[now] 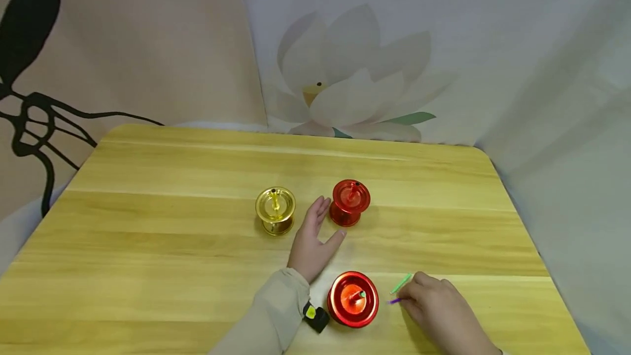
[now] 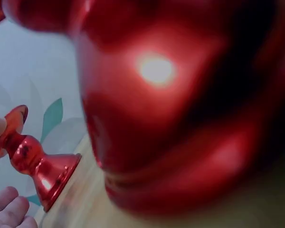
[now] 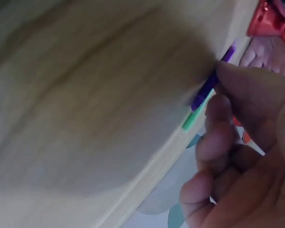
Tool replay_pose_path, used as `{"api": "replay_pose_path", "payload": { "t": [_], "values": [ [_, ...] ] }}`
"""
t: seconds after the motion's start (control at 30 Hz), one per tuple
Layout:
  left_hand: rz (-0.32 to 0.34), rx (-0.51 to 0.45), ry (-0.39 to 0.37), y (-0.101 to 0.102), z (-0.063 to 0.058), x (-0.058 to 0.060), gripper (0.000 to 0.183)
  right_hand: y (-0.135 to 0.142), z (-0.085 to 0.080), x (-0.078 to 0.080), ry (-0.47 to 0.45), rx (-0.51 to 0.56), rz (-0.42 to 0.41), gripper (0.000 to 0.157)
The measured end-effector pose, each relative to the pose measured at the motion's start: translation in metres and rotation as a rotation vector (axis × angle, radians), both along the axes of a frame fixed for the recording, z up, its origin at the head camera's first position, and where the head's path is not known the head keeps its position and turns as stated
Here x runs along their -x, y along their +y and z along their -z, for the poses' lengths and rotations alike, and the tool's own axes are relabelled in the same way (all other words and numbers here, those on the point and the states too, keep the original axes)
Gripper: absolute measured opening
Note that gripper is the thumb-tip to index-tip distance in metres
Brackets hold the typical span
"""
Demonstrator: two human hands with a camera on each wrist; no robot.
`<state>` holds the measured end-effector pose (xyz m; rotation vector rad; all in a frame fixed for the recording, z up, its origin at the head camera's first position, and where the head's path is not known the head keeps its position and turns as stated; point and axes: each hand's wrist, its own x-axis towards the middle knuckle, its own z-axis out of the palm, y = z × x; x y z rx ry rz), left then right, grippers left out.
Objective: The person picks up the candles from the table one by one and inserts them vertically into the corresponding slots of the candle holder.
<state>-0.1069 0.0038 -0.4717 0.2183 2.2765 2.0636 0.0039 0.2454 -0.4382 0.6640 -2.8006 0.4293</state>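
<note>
My right hand point(image 1: 439, 305) pinches a thin purple stick point(image 3: 211, 83) between thumb and forefinger, low over the table. Just beyond it lies a thin green stick point(image 1: 401, 284). My left hand point(image 1: 315, 242) holds nothing, its fingers extended and thumb spread, beside the far red candle holder point(image 1: 350, 201). Nearer to me, right of the left wrist, stands another red candle holder point(image 1: 353, 300) with a green tip showing at its central post. That near holder looms large and blurred in the left wrist view. A gold candle holder point(image 1: 275, 210) stands upright left of my left hand.
The wooden table point(image 1: 162, 267) has rounded far corners. Behind it hangs a pale cloth point(image 1: 197, 59) printed with a lotus flower. A black wrist device point(image 1: 317, 318) with a yellow mark sits by the left cuff, close to the near red holder.
</note>
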Motion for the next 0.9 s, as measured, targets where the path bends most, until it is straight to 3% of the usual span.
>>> {"api": "replay_pose_path", "payload": {
  "t": [0.2,0.4,0.53,0.67,0.9],
  "values": [
    [0.028,0.014,-0.018,0.019,0.001,0.020,0.091,0.002,-0.002,-0.001,-0.045,-0.011,-0.002,0.026],
    [0.021,0.064,0.000,0.020,0.003,0.031,0.097,-0.001,-0.003,0.004,-0.160,-0.062,-0.025,0.020],
    [0.036,0.079,0.020,0.018,0.003,0.035,0.093,-0.002,-0.004,0.002,-0.225,0.058,-0.030,0.021],
    [0.047,0.110,0.032,0.018,0.003,0.036,0.083,-0.003,-0.012,0.003,-0.228,0.197,0.001,0.025],
    [0.039,0.131,0.065,0.019,0.003,0.034,0.069,-0.012,-0.029,0.032,-0.195,0.382,0.047,0.041]
  ]
}}
